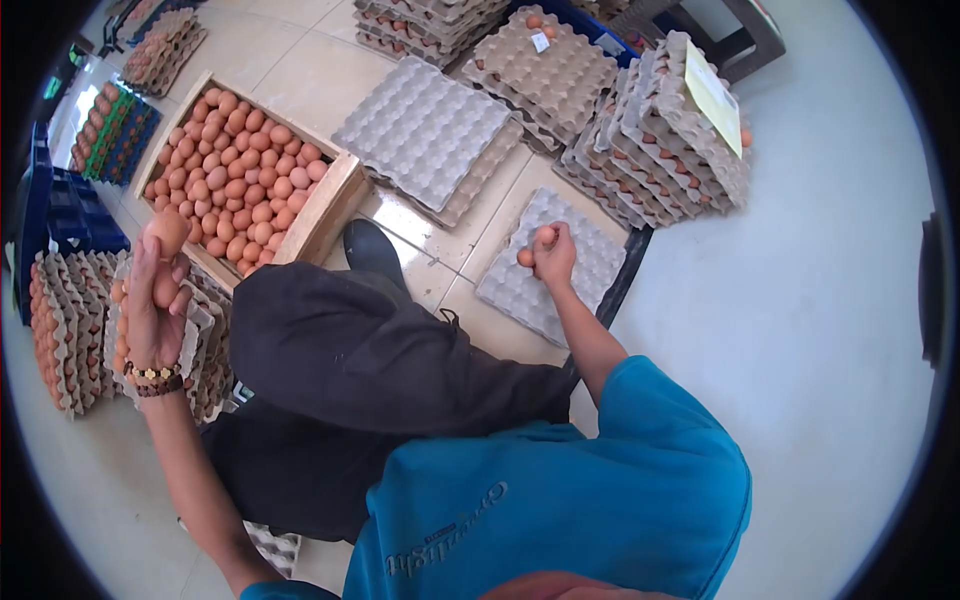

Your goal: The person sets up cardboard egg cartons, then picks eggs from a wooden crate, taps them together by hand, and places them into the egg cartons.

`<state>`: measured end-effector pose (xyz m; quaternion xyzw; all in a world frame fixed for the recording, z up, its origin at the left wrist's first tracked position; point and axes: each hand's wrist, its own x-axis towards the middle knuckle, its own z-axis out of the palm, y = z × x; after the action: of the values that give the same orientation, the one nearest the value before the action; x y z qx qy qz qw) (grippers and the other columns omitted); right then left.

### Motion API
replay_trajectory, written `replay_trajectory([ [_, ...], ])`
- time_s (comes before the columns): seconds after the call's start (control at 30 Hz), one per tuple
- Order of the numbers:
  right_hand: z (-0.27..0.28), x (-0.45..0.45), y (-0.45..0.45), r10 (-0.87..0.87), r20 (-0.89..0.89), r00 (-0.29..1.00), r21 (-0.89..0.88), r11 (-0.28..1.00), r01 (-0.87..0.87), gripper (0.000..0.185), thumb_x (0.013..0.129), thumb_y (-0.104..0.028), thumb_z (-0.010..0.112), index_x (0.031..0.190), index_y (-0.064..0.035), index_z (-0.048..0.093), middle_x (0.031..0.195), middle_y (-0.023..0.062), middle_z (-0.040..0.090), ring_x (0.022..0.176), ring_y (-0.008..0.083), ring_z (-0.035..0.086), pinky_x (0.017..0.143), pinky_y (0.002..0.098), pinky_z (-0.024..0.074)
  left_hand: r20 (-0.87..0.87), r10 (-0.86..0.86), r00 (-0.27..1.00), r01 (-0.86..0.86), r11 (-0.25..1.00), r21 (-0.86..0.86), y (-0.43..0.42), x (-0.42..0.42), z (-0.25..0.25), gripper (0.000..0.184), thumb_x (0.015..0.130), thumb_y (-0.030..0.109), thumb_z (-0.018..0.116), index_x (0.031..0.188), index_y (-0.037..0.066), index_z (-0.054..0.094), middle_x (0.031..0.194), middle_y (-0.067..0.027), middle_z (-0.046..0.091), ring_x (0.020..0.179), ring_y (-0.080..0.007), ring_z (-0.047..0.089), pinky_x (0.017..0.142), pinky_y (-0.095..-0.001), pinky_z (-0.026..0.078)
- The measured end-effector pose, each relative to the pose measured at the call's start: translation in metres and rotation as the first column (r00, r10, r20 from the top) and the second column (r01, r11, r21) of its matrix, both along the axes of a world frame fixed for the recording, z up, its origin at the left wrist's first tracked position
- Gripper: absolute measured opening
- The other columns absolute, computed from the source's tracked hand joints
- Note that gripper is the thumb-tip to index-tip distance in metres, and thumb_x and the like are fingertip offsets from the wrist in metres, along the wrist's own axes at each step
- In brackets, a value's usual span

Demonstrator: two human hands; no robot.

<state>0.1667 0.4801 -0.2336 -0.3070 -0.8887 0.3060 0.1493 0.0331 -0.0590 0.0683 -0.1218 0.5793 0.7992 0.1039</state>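
Brown upper egg (168, 231): gripped near the fingertips of the left hand (156, 310), which also curls round a lower egg (165, 288).
Right hand (556, 258): grasping one egg (545, 235); a second egg (525, 258) sits just to its left, whether held or resting I cannot tell.
Grey pulp tray (520, 290): directly under the right hand.
Wooden crate (322, 212): right of the left hand, heaped with loose eggs (235, 180).
Stacked trays (425, 125): beyond the right hand, leftward.

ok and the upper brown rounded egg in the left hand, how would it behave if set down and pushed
The upper brown rounded egg would probably roll, given its curved sides. Looking bare-shelled, it is likely fragile. It may slip in the left hand, as it looks smooth.
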Motion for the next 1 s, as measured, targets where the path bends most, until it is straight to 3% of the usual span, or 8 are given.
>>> replay_trajectory([
  [0.13, -0.039, 0.001, 0.001, 0.050, -0.142, 0.989, 0.102, 0.994, -0.035, 0.019, 0.082, -0.016, 0.066, 0.094, -0.0022, 0.067, 0.099, 0.0170, 0.066, 0.097, 0.0357, 0.062, 0.089, 0.0433, 0.0481, -0.050, -0.034, 0.998, 0.031, 0.998, -0.050, 0.035, 0.006, 0.021, 0.044, 0.095, 0.019, 0.061, 0.136, 0.011, 0.046, 0.102, -0.0021, 0.057, 0.069, -0.0023, 0.049, 0.045, -0.0128, 0.035],
  [0.27, 0.061, -0.052, -0.073, 0.030, -0.244, 0.969, -0.263, 0.960, -0.096, 0.015, 0.085, -0.007, 0.062, 0.097, -0.0001, 0.068, 0.100, 0.0136, 0.067, 0.093, 0.0227, 0.064, 0.085, 0.0329, 0.0507, -0.069, -0.178, 0.982, 0.160, 0.964, -0.211, 0.044, 0.006, 0.018, 0.054, 0.089, 0.020, 0.069, 0.136, 0.008, 0.046, 0.097, -0.0017, 0.058, 0.068, -0.0020, 0.052, 0.043, -0.0128, 0.038],
  [0.33, 0.135, -0.074, -0.131, 0.218, -0.359, 0.908, -0.445, 0.814, -0.372, 0.020, 0.087, -0.003, 0.060, 0.107, 0.0006, 0.065, 0.103, 0.0111, 0.066, 0.094, 0.0151, 0.063, 0.081, 0.0278, 0.0514, -0.063, -0.140, 0.988, 0.120, 0.960, -0.252, 0.051, 0.005, 0.012, 0.051, 0.085, 0.018, 0.073, 0.129, 0.008, 0.049, 0.097, -0.0023, 0.060, 0.068, -0.0022, 0.054, 0.043, -0.0133, 0.038],
  [0.43, 0.226, -0.097, -0.208, 0.489, -0.517, 0.702, -0.671, 0.278, -0.687, 0.049, 0.089, -0.004, 0.063, 0.134, -0.0030, 0.047, 0.122, 0.0117, 0.060, 0.101, 0.0161, 0.061, 0.082, 0.0286, 0.0534, -0.063, -0.215, 0.975, 0.189, 0.940, -0.283, 0.061, 0.005, 0.015, 0.045, 0.081, 0.012, 0.076, 0.119, 0.005, 0.053, 0.103, -0.0070, 0.063, 0.064, -0.0029, 0.056, 0.044, -0.0147, 0.041],
  [0.57, 0.284, -0.121, -0.280, 0.528, -0.618, 0.583, -0.740, -0.140, -0.658, 0.057, 0.091, -0.011, 0.061, 0.142, -0.0051, 0.038, 0.141, 0.0151, 0.042, 0.111, 0.0198, 0.058, 0.085, 0.0310, 0.0549, -0.182, -0.343, 0.921, 0.241, 0.873, -0.424, 0.074, 0.008, 0.011, 0.036, 0.081, 0.010, 0.076, 0.111, 0.003, 0.058, 0.098, -0.0049, 0.064, 0.061, -0.0024, 0.055, 0.045, -0.0154, 0.042],
  [0.7, 0.270, -0.131, -0.303, 0.465, -0.633, 0.619, -0.770, -0.293, -0.567, 0.052, 0.095, -0.016, 0.055, 0.142, -0.0055, 0.036, 0.127, 0.0126, 0.050, 0.110, 0.0194, 0.059, 0.086, 0.0324, 0.0554, -0.369, -0.377, 0.849, 0.096, 0.798, -0.595, 0.074, 0.007, 0.002, 0.033, 0.084, 0.011, 0.071, 0.115, 0.003, 0.063, 0.094, -0.0008, 0.064, 0.062, -0.0009, 0.054, 0.047, -0.0154, 0.042],
  [0.93, 0.227, -0.138, -0.255, 0.142, -0.490, 0.860, -0.566, -0.802, -0.191, 0.052, 0.101, -0.021, 0.041, 0.149, -0.0054, 0.026, 0.125, 0.0222, 0.053, 0.101, 0.0298, 0.059, 0.084, 0.0338, 0.0529, -0.095, -0.153, 0.984, 0.153, 0.988, -0.007, 0.038, -0.011, -0.006, 0.037, 0.099, 0.030, 0.053, 0.115, -0.002, 0.061, 0.105, -0.0058, 0.064, 0.100, -0.0159, 0.063, 0.087, -0.0284, 0.052],
  [1.0, 0.216, -0.132, -0.234, 0.143, -0.430, 0.891, -0.665, -0.718, -0.205, 0.054, 0.101, -0.022, 0.041, 0.151, -0.0074, 0.024, 0.125, 0.0241, 0.052, 0.097, 0.0317, 0.059, 0.081, 0.0329, 0.0528, -0.045, -0.157, 0.987, 0.161, 0.977, 0.141, 0.034, -0.010, 0.002, 0.037, 0.099, 0.029, 0.052, 0.116, -0.003, 0.057, 0.110, -0.0101, 0.061, 0.106, -0.0219, 0.061, 0.095, -0.0330, 0.051],
])
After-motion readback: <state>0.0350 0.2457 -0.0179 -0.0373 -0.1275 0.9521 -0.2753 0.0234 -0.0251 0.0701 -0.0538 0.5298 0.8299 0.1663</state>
